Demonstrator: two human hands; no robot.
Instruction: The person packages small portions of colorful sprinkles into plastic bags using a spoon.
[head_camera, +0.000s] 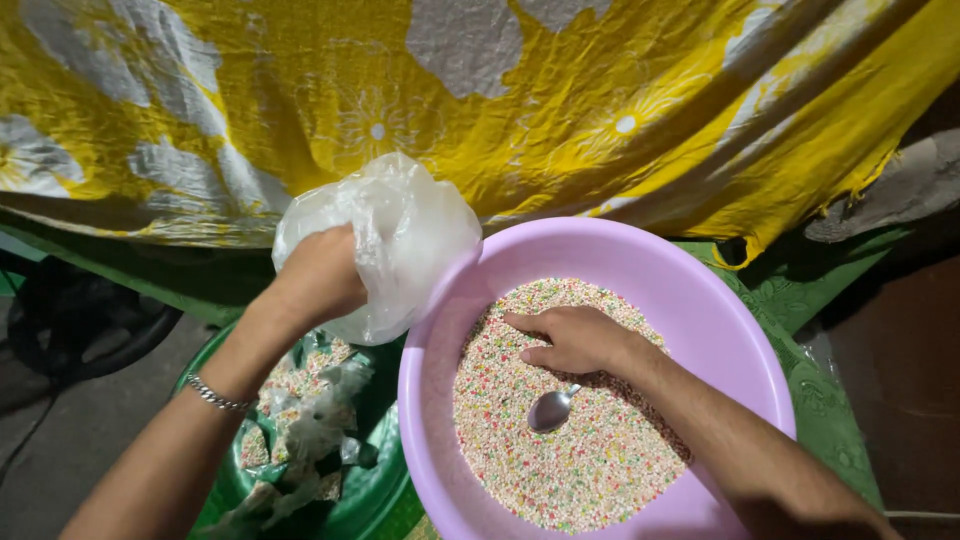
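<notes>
— What do we count here?

— We count two hands. Our left hand is clamped on one clear plastic bag, bunched and held up in the air just beside the left rim of the one lilac basin. A single silver bracelet sits on that wrist.

— And the other hand?

— Our right hand lies inside the basin with its fingers curled together over the handle of one metal spoon. The bowl of the spoon rests on the tiny coloured beads that fill the bottom of the basin. We cannot count those; they are too small and too many.

— Anything else near us?

— We see one green tub below the lifted bag, touching the basin's left side. Inside it lie several small filled packets of the same speckled stuff, though we cannot tell their exact number. Behind everything hangs one yellow cloth with white flowers, and a green cloth shows at the basin's right edge. The basin itself sits in the middle, between the tub and that green cloth.
</notes>
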